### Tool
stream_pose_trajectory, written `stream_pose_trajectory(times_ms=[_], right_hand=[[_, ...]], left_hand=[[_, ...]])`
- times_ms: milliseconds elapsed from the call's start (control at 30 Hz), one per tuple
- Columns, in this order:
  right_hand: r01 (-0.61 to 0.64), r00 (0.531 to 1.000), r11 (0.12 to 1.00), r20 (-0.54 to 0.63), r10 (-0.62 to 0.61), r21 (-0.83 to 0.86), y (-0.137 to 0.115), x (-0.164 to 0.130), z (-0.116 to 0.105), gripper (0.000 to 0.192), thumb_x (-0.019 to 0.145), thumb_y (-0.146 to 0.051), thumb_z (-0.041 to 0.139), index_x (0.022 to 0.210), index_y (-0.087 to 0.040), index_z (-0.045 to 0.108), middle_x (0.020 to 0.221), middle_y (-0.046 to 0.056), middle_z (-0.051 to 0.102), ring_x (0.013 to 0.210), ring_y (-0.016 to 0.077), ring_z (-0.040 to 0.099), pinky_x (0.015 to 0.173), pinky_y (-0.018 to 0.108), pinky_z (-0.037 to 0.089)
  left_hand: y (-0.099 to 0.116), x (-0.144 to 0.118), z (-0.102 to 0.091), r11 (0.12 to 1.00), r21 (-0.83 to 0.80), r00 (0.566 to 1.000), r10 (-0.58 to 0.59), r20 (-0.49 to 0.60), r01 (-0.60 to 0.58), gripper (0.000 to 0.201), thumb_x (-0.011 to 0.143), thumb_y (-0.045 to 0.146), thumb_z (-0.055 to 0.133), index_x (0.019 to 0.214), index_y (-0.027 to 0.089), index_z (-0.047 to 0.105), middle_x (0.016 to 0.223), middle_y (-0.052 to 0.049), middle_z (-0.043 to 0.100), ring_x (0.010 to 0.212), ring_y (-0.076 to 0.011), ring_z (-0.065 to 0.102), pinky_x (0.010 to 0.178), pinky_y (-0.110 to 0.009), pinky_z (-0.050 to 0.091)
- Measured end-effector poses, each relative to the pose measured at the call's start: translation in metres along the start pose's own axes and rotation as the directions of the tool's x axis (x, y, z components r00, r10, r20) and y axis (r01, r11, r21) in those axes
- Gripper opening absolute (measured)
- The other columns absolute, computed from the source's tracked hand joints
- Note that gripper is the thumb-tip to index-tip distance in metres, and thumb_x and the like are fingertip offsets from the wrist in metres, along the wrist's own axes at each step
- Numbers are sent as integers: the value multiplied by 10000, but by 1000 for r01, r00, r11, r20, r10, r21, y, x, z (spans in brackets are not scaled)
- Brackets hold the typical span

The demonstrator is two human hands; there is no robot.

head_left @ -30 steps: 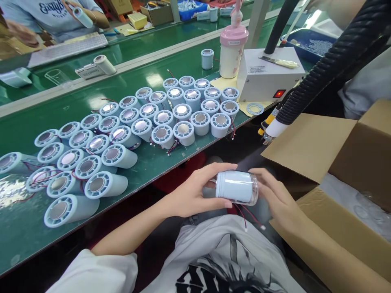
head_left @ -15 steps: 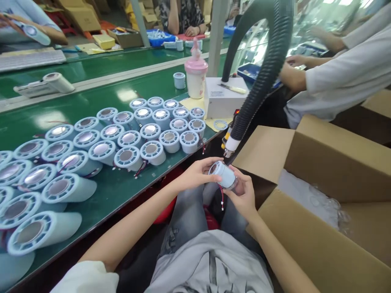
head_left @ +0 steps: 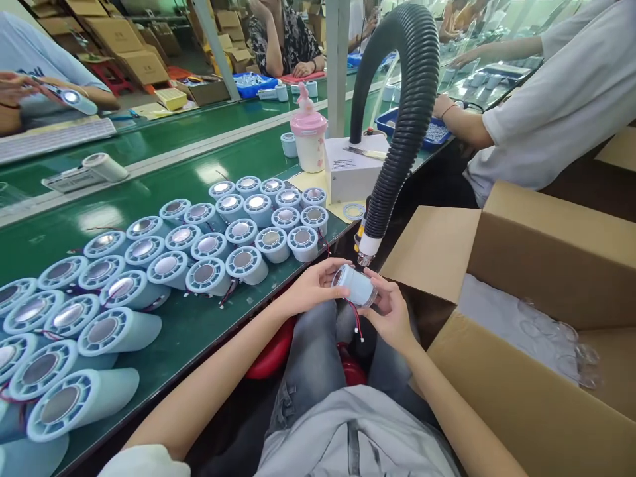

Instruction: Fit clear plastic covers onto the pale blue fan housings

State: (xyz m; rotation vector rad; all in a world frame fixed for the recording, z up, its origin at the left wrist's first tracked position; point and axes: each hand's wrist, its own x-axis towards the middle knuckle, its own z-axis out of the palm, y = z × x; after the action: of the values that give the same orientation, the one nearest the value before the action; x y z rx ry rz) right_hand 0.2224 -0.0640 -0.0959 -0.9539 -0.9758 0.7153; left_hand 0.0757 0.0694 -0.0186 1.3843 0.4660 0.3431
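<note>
Scanning from my far left: rows of pale blue cylinders (head_left: 163, 265) stand and lie on the green bench (head_left: 209, 324), mirrored discs facing up, thin red leads trailing from several. They spread well out to the left of my left hand (head_left: 311, 288), the nearest ones just beyond its knuckles.

Left hand: fingers curled over the top and near side of one small blue cylinder (head_left: 354, 285), gripping it. The cylinder is tilted, its disc end turned up and to the left, held over my lap off the bench edge. A red wire (head_left: 356, 322) with a white plug hangs from it between my wrists.

Right hand (head_left: 392, 315): cupped under and behind the same cylinder, fingers closed on its far end, which looks like a clear cap, though the view is too small to be sure. Both hands meet on the one piece.

Just above the hands: the nozzle of a black ribbed hose (head_left: 397, 132) points down, near the cylinder but apart from it. Behind it, a white box (head_left: 348, 175) and a pink-capped bottle (head_left: 309, 136).

Right of my right hand: an open cardboard carton (head_left: 521, 252) with clear cups on white packing inside. Beyond it, another person's white sleeve (head_left: 556, 106).
</note>
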Motion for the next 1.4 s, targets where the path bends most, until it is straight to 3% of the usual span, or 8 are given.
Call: stream_pose_trajectory(times_ms=[200, 367, 600, 867, 1067, 1267, 1333, 1400], right_hand=[[-151, 984, 987, 103, 145, 55, -22, -4, 3, 533, 749, -349, 832, 1214, -298, 575, 1327, 88, 601, 1204, 250, 590, 942, 405, 553], [-364, 908, 928, 256, 333, 83, -61, -12, 4, 471, 825, -404, 759, 1262, -329, 600, 1087, 46, 709, 931, 205, 694, 802, 332, 591], [-553, 800, 833, 269, 536, -14, -89, -17, 6, 419, 754, -319, 830, 1157, -316, 717, 858, 4, 733, 638, 137, 642, 622, 253, 566], [-649, 738, 752, 334, 586, 115, -93, -18, 7, 465, 736, -343, 843, 1179, -342, 701, 1051, 27, 744, 875, 193, 694, 745, 288, 588], [-712, 678, 702, 289, 676, 27, -86, -26, 1, 486, 756, -294, 823, 1221, -302, 682, 769, -2, 715, 709, 165, 652, 650, 264, 562], [-668, 701, 744, 327, 634, -13, -78, -29, 16, 624, 750, -566, 758, 1264, -229, 650, 1041, 61, 738, 821, 206, 687, 668, 302, 584], [-594, 734, 784, 278, 619, -179, -77, -17, -2, 539, 801, -633, 661, 1122, -205, 730, 929, 59, 752, 748, 200, 689, 654, 313, 581], [-509, 831, 781, 29, 555, -363, -77, 4, -46, 525, 845, -666, 567, 915, -186, 767, 863, 72, 743, 768, 212, 687, 672, 317, 569]], left_hand=[[11, -22, -3, 998, 50, 991, 37, 126, -43, 693, 664, 203, 846, 1302, 205, 577, 1371, -127, 574, 1228, -271, 573, 1060, -413, 439], [20, -49, 0, 1000, -18, 963, -10, 269, 15, 713, 732, 140, 790, 1383, 256, 524, 1404, -120, 563, 1230, -266, 591, 1028, -399, 489], [14, -78, 15, 974, -183, 970, -89, 227, 132, 757, 741, 171, 796, 1421, 277, 479, 1290, -89, 649, 1165, -237, 634, 1004, -358, 510], [18, -87, 23, 989, -131, 988, -41, 149, 61, 719, 725, 83, 778, 1384, 240, 536, 1362, -120, 595, 1198, -267, 614, 997, -367, 513], [13, -81, 22, 976, -173, 977, -101, 190, 135, 739, 728, 87, 770, 1402, 250, 515, 1281, -98, 649, 1149, -242, 632, 975, -342, 503], [4, -83, 26, 933, -90, 937, -343, 65, 348, 657, 803, 397, 702, 1415, 285, 491, 1203, -70, 690, 863, -181, 671, 686, -239, 513], [9, -90, 17, 895, 37, 896, -444, 18, 444, 560, 793, 506, 670, 1315, 319, 594, 1091, -41, 735, 742, -168, 657, 575, -220, 468], [21, -97, -1, 919, 147, 930, -357, -90, 367, 529, 768, 626, 629, 1237, 380, 628, 1011, 20, 747, 759, -190, 669, 602, -246, 490]])
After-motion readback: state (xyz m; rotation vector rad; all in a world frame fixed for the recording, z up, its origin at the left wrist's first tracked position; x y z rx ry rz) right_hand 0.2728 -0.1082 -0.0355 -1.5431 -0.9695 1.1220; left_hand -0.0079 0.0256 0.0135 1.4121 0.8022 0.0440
